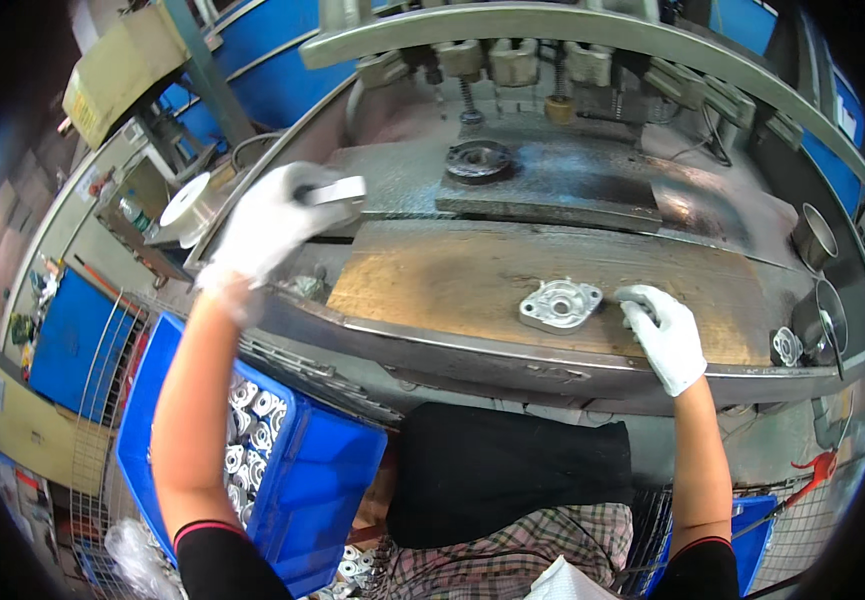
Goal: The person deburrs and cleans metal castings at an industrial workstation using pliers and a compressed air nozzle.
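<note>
My left hand (270,228), in a white glove and blurred by motion, is raised over the left side of the metal bench. Its fingers are closed on a silver metal part (340,190), seen edge-on. On the wooden board (432,270) lies a silver flanged metal casting (559,304) with a large central hole and an ear at each end. Just to its right is my white-gloved right hand (664,338), apart from the casting. Its thumb and forefinger are bent with a gap between them, and nothing shows in them.
Behind the board, a dark round fixture (478,160) sits on a steel plate (552,205) under a row of spindles. A blue bin (322,480) of castings stands at lower left. Metal cups (814,238) and another small casting (785,346) are at the right end.
</note>
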`<state>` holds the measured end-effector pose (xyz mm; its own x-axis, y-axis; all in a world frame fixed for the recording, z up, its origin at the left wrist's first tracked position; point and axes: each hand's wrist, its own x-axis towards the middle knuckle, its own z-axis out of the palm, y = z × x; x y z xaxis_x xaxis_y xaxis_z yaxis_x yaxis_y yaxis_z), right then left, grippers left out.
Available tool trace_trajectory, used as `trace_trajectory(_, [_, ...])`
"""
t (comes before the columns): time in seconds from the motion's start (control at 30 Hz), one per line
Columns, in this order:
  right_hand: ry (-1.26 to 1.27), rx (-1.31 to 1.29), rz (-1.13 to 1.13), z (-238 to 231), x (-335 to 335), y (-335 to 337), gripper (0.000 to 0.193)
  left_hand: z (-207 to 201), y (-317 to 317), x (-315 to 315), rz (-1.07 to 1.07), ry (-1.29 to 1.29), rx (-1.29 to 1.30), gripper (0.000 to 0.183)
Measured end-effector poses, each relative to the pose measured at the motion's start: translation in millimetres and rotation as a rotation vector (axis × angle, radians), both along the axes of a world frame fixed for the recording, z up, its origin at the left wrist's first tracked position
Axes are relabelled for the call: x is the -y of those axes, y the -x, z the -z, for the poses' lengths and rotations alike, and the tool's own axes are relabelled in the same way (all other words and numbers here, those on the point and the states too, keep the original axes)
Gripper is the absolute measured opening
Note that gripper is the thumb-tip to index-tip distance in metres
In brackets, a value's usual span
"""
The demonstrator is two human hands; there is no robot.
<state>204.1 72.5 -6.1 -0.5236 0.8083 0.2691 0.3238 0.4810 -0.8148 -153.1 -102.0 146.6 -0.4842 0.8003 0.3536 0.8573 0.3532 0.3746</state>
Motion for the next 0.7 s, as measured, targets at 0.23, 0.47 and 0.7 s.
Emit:
trace_trajectory(0.23, [-0.182,-0.002,0.001,1.0,-0.3,6.2,0.016,66.2,9.6,-165.8,0.158,-0.04,-0.184,0.045])
trace_trajectory(0.47, [-0.302,-0.011,0.048,9.2,-5.8,-0.8,0.013,109.1,-19.2,-226.7,0.089,0.007,-0.307,0.024])
trace_trajectory(0.7, [-0.256,0.032,0.027,7.0,-5.3,-2.3,0.018,124.9,-1.5,-232.1,0.079,0.041,-0.338,0.038])
